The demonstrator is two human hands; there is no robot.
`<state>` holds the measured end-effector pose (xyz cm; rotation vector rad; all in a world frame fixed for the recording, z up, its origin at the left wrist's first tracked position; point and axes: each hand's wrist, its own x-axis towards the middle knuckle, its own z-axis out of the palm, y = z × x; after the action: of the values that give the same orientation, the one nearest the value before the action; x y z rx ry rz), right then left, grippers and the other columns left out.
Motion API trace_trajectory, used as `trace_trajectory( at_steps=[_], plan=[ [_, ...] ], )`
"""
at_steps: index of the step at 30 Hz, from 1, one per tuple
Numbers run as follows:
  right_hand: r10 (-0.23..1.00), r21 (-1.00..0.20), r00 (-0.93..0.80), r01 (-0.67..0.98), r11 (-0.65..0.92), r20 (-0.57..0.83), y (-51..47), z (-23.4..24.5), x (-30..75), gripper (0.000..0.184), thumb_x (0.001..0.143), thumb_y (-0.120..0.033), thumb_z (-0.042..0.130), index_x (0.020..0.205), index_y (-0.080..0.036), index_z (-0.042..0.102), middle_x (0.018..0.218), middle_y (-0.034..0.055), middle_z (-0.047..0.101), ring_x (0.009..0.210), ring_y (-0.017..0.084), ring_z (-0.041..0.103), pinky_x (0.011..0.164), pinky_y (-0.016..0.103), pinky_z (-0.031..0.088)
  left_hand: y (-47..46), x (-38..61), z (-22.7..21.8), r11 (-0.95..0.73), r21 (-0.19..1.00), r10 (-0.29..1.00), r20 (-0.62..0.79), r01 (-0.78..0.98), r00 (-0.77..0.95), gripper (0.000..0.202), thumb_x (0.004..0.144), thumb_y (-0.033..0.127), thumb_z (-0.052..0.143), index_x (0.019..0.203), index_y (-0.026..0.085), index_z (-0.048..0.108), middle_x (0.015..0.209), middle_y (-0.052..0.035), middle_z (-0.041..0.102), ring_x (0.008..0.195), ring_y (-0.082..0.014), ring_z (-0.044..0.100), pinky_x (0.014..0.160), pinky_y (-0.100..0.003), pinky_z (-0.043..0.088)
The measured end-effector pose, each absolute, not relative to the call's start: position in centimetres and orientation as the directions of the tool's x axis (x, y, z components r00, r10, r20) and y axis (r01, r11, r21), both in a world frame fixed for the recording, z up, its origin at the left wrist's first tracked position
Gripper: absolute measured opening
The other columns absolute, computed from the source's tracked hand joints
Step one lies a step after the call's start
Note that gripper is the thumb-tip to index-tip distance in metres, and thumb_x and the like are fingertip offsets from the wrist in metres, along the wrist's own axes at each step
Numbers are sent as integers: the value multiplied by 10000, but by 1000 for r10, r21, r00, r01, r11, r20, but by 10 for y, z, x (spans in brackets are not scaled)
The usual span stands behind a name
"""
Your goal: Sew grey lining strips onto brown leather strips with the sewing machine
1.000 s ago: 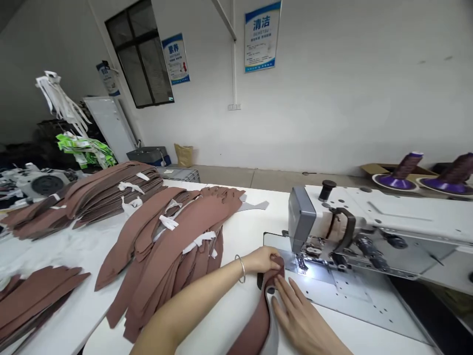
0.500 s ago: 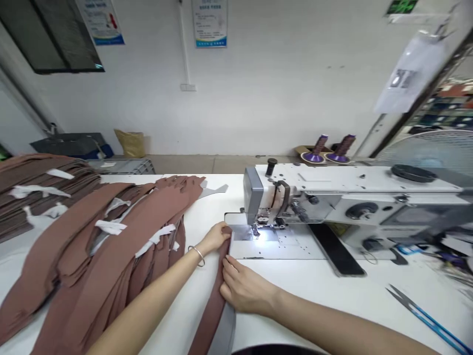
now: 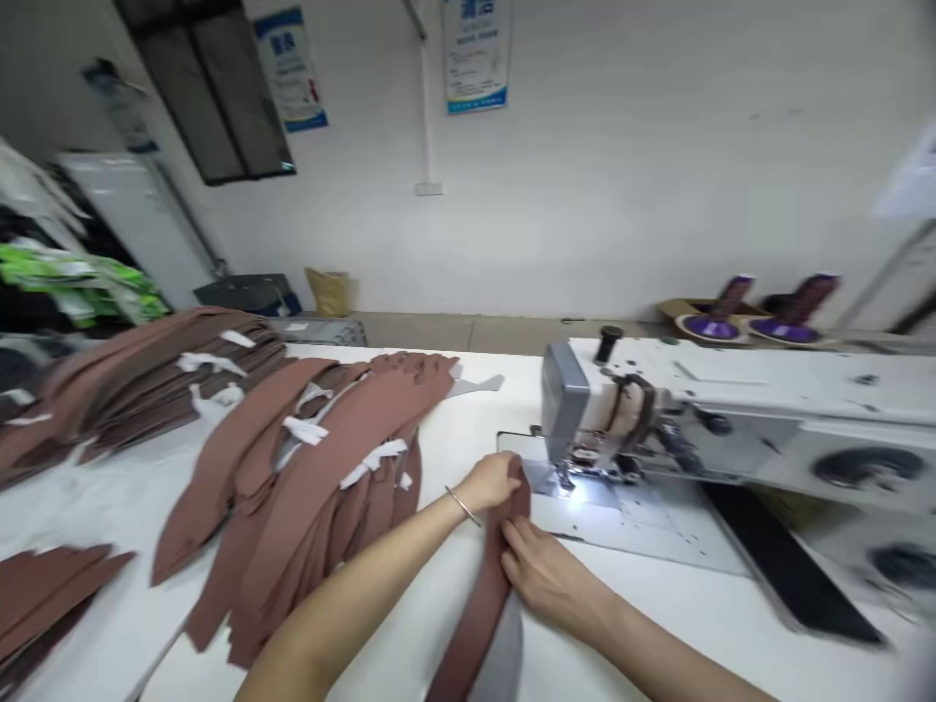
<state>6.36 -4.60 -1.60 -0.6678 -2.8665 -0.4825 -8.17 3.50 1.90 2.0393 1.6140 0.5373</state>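
Reddish-brown long fabric strip (image 3: pixel 479 609) lies, in my head view, left of the white sewing machine (image 3: pixel 621 390); my left hand (image 3: pixel 493 480) pinches its far end, my right hand (image 3: pixel 552 575) its right edge. Seemingly aligning; next calls for even edges.

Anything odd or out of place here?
Mildly odd: a flat black slab, possibly a phone, lies partly under the sewing machine; it doesn't look like work material. The middle brown pile is fanned unevenly. No obvious damage on the handled brown strip; no spill seen.

A seemingly silver bangle (image 3: pixel 462 506) circles the left wrist (image 3: pixel 471 494).
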Motion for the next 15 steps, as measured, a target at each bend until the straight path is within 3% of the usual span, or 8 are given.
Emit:
trace_trajectory(
  at_steps=[4, 8, 12, 15],
  plan=[
    [327, 311, -854, 465, 829, 405, -42, -37, 66, 34, 761, -80, 651, 741, -103, 635, 1094, 237, 635, 1075, 354, 591, 921, 453, 500, 27, -165, 69, -115, 434, 986, 160, 893, 49, 335, 860, 185, 537, 1179, 199, 639, 1169, -51, 683, 1018, -149, 636, 920, -232, 469],
    [306, 272, -826, 468, 841, 474, -39, -52, 69, 33, 756, -75, 616, 757, -105, 630, 1185, 239, 630, 1123, 348, 602, 961, 452, 500, 13, -294, 116, 186, 240, 914, 313, 953, -257, 425, 927, 190, 310, 1240, 87, 577, 1292, -184, 589, 1230, -261, 518, 1072, -415, 368],
    [325, 239, -822, 472, 849, 467, -39, -56, 71, 39, 773, -88, 587, 772, -107, 621, 1198, 242, 631, 1133, 347, 609, 971, 465, 504, -2, -394, 121, 444, 66, 856, 262, 894, -445, 395, 874, 312, 437, 1089, 53, 645, 1155, -249, 645, 1171, -362, 554, 1013, -494, 395],
    [318, 255, -828, 467, 847, 462, -38, -55, 72, 92, 767, -101, 586, 839, -108, 645, 1180, 231, 645, 1115, 343, 624, 953, 452, 525, -7, -431, 110, 460, -27, 879, 153, 887, -451, 402, 848, 392, 475, 1031, 95, 675, 1051, -219, 702, 1038, -344, 630, 926, -442, 451]
  ],
)
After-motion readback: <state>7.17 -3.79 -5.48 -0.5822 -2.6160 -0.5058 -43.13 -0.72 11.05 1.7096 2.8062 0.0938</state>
